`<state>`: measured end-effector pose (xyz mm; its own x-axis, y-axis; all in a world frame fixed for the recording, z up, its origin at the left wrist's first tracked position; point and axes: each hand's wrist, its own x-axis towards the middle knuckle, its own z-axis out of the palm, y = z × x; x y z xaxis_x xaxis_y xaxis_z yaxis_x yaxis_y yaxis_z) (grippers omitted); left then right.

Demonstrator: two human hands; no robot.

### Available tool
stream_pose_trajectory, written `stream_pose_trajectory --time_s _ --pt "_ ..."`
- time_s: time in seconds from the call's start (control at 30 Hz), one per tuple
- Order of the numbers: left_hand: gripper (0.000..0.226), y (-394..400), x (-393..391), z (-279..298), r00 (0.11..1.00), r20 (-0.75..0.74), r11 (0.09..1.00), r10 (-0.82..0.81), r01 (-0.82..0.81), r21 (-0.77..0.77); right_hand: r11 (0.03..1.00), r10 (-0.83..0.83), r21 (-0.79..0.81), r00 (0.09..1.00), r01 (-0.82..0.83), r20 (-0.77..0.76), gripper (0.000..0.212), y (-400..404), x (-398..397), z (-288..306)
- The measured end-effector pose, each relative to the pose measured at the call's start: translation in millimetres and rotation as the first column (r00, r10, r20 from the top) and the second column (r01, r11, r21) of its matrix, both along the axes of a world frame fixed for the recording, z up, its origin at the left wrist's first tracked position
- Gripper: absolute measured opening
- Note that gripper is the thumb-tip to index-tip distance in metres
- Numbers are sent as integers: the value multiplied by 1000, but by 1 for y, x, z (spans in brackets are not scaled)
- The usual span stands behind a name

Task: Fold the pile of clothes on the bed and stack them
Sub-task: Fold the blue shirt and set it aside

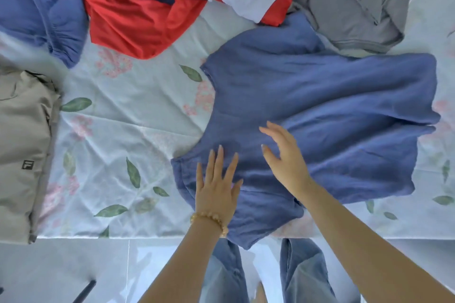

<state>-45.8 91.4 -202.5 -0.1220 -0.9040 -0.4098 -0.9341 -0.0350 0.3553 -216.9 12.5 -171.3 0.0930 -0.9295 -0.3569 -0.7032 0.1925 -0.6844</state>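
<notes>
Lying spread on the floral bedsheet (128, 110), the blue shirt (320, 110) sits beneath both hands, the left hand (218, 187) pressing flat, the right hand (285, 155) relaxed, fingers loose.

Two bare arms, no sleeves. Left hand (216, 189) has a bracelet (209, 220) on the wrist, w/ round gold-yellow beads in a ring. Right hand (286, 157) has nothing on wrist, no rings seen. Fingers (220, 160) have longish nails, light and plain. Lower down, legs in light blue jeans (302, 275), a bit faded at the front.
</notes>
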Motion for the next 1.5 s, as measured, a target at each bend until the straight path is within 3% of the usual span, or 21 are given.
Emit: stream_pose_trajectory --time_s 0.1,0.23,0.27,0.33,0.43,0.47,0.53,0.63,0.73,0.87,0.97,1.03,1.13,1.23,1.3,1.37,1.43,1.5 --pt "65 9 -1 -19 995 96 996 -25 17 85 995 -94 15 995 94 -12 35 57 -48 7" --pt "73 11 -31 0 990 118 997 71 -72 -3 908 -418 43 908 417 19 31 110 -113 18" --pt "71 13 -40 7 993 85 996 81 -76 -56 831 -554 86 832 550 34 31 117 -126 18" --pt "66 21 -69 21 999 -5 994 32 -32 -103 575 -812 221 582 787 43 25 130 -161 17" --pt "51 33 -131 32 990 -116 996 -76 80 32 187 -981 466 192 865 37 21 140 -219 12" --pt "48 37 -153 31 984 -133 990 -121 128 51 125 -992 531 117 838 48 16 140 -235 9" --pt "48 42 -195 26 970 -93 970 -226 233 70 97 -994 618 50 780 93 17 133 -261 2" --pt "62 41 -242 15 961 33 960 -275 272 64 190 -969 722 10 665 246 21 109 -289 -12" --pt "64 30 -258 4 970 113 977 -214 212 28 290 -950 777 69 559 304 43 86 -302 -22" --pt "50 17 -258 1 964 104 968 -244 236 79 391 -920 768 194 507 341 40 86 -321 -21" --pt "41 18 -255 5 953 -6 940 -302 299 167 404 -909 695 173 595 380 40 122 -340 -13" --pt "41 26 -253 11 923 -114 898 -367 384 214 380 -916 641 174 667 362 36 153 -348 -9" --pt "42 47 -254 17 872 -196 855 -448 482 189 259 -962 542 165 800 217 23 187 -357 -11" --pt "43 66 -252 16 852 -189 828 -489 521 206 173 -985 505 145 845 95 17 203 -362 -18" --pt "42 73 -251 16 866 -145 842 -478 499 205 184 -982 541 172 820 73 19 210 -357 -21" --pt "44 79 -248 17 884 -59 877 -463 467 112 201 -978 563 197 802 70 36 212 -348 -23" --pt "49 81 -247 20 902 33 902 -431 430 26 148 -988 616 135 774 68 55 211 -336 -21" --pt "48 78 -245 21 918 68 921 -390 391 7 34 -999 718 12 695 35 52 210 -322 -18"
